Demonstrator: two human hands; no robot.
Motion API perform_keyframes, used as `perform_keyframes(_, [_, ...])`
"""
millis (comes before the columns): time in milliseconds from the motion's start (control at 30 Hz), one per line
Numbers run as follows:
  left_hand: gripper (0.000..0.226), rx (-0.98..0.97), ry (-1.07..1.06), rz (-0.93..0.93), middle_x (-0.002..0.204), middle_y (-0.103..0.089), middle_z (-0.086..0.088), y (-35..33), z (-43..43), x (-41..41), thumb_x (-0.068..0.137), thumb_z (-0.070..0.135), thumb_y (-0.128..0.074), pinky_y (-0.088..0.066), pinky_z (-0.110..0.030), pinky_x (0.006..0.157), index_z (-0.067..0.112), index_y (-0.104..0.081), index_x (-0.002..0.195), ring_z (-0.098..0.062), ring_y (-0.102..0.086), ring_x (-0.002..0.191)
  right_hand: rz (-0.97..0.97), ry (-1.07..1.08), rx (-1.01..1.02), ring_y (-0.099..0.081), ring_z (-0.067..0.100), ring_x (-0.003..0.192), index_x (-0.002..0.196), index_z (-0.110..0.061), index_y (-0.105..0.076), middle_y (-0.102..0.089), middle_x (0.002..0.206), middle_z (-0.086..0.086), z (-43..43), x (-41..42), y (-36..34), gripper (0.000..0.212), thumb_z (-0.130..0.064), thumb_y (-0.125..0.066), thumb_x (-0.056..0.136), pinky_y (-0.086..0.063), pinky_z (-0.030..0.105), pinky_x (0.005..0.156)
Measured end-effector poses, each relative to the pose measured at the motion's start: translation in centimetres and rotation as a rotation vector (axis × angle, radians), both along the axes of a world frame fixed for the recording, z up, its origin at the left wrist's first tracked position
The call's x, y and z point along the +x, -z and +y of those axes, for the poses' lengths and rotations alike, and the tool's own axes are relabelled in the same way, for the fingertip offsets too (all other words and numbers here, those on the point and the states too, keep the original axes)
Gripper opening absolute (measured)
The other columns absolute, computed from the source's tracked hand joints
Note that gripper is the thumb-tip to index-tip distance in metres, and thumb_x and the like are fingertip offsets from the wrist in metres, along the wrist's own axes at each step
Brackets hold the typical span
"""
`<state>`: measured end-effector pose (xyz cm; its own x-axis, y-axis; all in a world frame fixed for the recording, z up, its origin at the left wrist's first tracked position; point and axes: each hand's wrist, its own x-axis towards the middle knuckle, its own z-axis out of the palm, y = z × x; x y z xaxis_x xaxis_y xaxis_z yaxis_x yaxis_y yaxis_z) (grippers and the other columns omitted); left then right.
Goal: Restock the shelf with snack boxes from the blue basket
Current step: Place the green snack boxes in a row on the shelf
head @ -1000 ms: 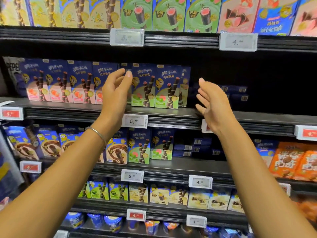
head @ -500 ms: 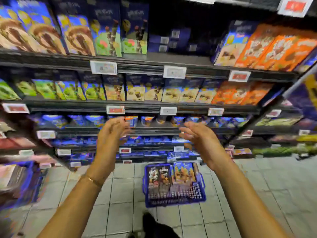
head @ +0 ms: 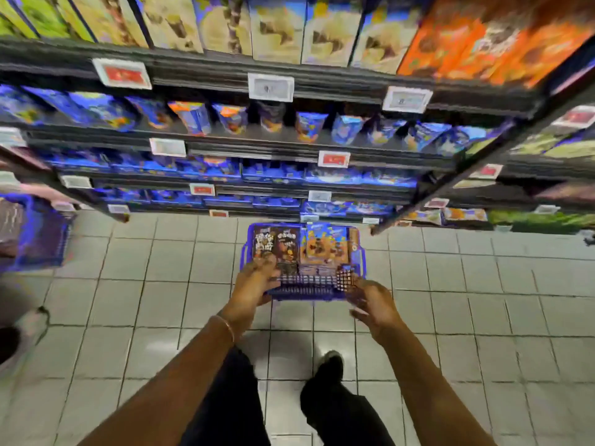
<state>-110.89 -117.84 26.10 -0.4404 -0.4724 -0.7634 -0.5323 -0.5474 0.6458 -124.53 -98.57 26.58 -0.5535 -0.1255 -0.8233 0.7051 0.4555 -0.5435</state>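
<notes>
You are looking down at the blue basket [head: 360, 262], which is sitting on the tiled floor [head: 128, 284] just in front of the shelf [head: 225, 78]. Snack boxes [head: 325, 247] are lying packed inside it, dark ones on the left and orange-and-blue ones on the right. Your left hand [head: 256, 281] is hanging over the basket's near left corner with its fingers spread and gripping nothing. Your right hand [head: 373, 300] is hovering at the near right corner, fingers likewise loose and empty. The picture is blurred.
</notes>
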Motion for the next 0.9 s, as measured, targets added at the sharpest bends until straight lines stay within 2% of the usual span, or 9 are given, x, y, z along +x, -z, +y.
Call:
perform_keyframes(100, [0.033, 0.011, 0.025, -0.031, 0.114, -0.077, -0.004, 5.3, 2.2, -2.9, 0.105, 0.047, -0.058, -0.054, -0.041, 0.084, 0.018, -0.066, 0.120, -0.028, -0.073, 0.109, -0.047, -0.001, -0.008, -0.066, 0.021, 0.098, 0.107, -0.017, -0.064, -0.071, 0.100, 0.002, 1.5, -2.2, 6.5, 0.030, -0.042, -0.067, 0.092, -0.050, 0.045, 0.091])
perform_keyframes(200, [0.019, 0.003, 0.035, -0.043, 0.110, -0.077, -0.006, 12.1, 3.1, -5.3, 0.107, 0.039, -0.059, -0.055, -0.055, 0.097, 0.022, -0.067, 0.107, -0.037, -0.071, 0.112, -0.013, -0.054, -0.021, -0.068, 0.020, 0.094, 0.121, -0.014, -0.063, -0.072, 0.104, 0.002, 1.0, -3.9, 13.9, 0.058, -0.047, -0.074, 0.074, -0.052, 0.038, 0.076])
perform_keyframes(300, [0.017, -0.017, -0.005, -0.074, 0.096, -0.078, 0.004, 20.5, 2.4, -8.2, 0.107, 0.037, -0.060, -0.061, -0.042, 0.085, 0.022, -0.068, 0.109, -0.026, -0.075, 0.098, 0.173, -0.106, 0.010, -0.071, 0.024, 0.101, 0.125, -0.015, -0.065, -0.073, 0.113, 0.004, -1.6, -5.9, 23.3, 0.050, -0.037, -0.079, 0.083, -0.059, 0.045, 0.084])
perform_keyframes(400, [0.021, -0.020, 0.028, -0.102, 0.116, -0.075, -0.003, 29.3, 0.7, -10.6, 0.109, 0.038, -0.054, -0.055, -0.039, 0.089, 0.022, -0.066, 0.113, -0.022, -0.071, 0.104, 0.436, -0.230, 0.014, -0.067, 0.017, 0.104, 0.119, -0.014, -0.065, -0.072, 0.109, 0.000, -5.2, -8.0, 32.7, 0.052, -0.040, -0.082, 0.077, -0.053, 0.044, 0.097])
perform_keyframes(500, [0.035, -0.097, -0.012, -0.074, 0.115, -0.073, -0.010, 36.2, -1.1, -13.4, 0.107, 0.041, -0.056, -0.048, -0.037, 0.081, 0.014, -0.065, 0.126, -0.027, -0.066, 0.099, 0.688, -0.410, 0.267, -0.051, 0.033, 0.126, 0.131, -0.009, -0.051, -0.058, 0.132, 0.015, -8.3, -9.1, 40.4, 0.092, -0.067, -0.074, 0.064, -0.041, 0.050, 0.107])
perform_keyframes(600, [0.041, -0.170, -0.079, -0.021, 0.102, -0.065, -0.016, 40.8, -2.3, -16.1, 0.103, 0.043, -0.062, -0.046, -0.039, 0.075, 0.008, -0.062, 0.124, -0.027, -0.056, 0.091, 0.906, -0.562, 0.509, -0.042, 0.038, 0.129, 0.140, -0.008, -0.038, -0.049, 0.137, 0.015, -9.8, -9.6, 45.4, 0.109, -0.076, -0.066, 0.061, -0.039, 0.053, 0.104])
perform_keyframes(733, [0.028, -0.197, -0.074, 0.109, 0.081, -0.068, 0.004, 44.8, -2.2, -17.9, 0.103, 0.040, -0.064, -0.047, -0.017, 0.061, 0.013, -0.065, 0.111, -0.012, -0.064, 0.074, 1.110, -0.500, 0.529, -0.043, 0.037, 0.125, 0.150, -0.007, -0.030, -0.048, 0.136, 0.014, -9.6, -9.7, 49.2, 0.114, -0.071, -0.066, 0.063, -0.041, 0.051, 0.096])
perform_keyframes(833, [0.046, -0.161, -0.037, 0.109, 0.110, -0.076, -0.004, 45.8, -0.7, -18.0, 0.100, 0.047, -0.066, -0.051, -0.027, 0.069, 0.007, -0.066, 0.123, -0.023, -0.071, 0.098, 1.148, -0.486, 0.520, -0.040, 0.038, 0.128, 0.153, -0.008, -0.029, -0.046, 0.139, 0.014, -9.4, -9.3, 50.1, 0.113, -0.069, -0.066, 0.065, -0.039, 0.051, 0.098])
perform_keyframes(900, [0.054, -0.139, -0.054, 0.085, 0.122, -0.076, -0.011, 45.3, 0.1, -17.9, 0.099, 0.049, -0.066, -0.048, -0.030, 0.069, 0.006, -0.065, 0.133, -0.025, -0.071, 0.100, 1.091, -0.503, 0.478, -0.037, 0.037, 0.132, 0.154, -0.010, -0.024, -0.042, 0.143, 0.013, -9.2, -9.1, 49.7, 0.114, -0.067, -0.067, 0.066, -0.038, 0.052, 0.101])
